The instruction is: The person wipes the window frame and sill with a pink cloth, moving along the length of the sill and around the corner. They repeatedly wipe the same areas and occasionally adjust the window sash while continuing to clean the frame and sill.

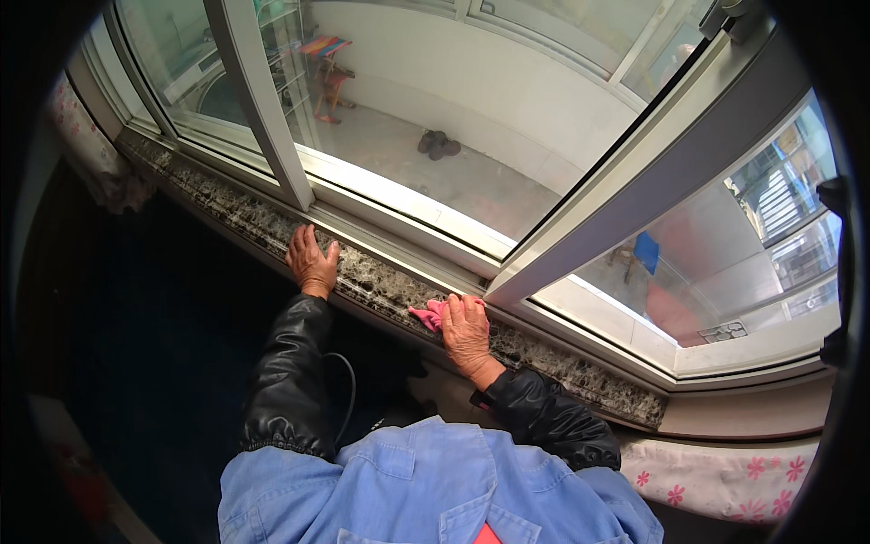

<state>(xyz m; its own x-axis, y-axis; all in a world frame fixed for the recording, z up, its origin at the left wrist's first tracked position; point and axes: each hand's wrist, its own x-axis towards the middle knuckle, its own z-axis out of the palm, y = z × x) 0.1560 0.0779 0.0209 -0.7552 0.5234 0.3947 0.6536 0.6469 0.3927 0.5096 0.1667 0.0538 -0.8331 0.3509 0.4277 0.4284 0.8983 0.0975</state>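
My right hand (466,334) presses a crumpled pink cloth (428,315) onto the speckled stone windowsill (370,277), close to the lower window track. Part of the cloth is hidden under the palm and fingers. To the left, my left hand (312,261) rests on the same sill with its fingers apart and nothing in it. Its fingertips lie near the foot of a white upright of the sliding window frame (265,109). Black sleeve covers reach from both wrists up the forearms.
A thick window upright (632,163) rises right of my right hand. Floral curtains hang at the far left (92,146) and lower right (720,476). Behind the glass are shoes (438,145) on a floor and a striped folding stool (326,46). A thin pale cable (352,387) curves below the sill.
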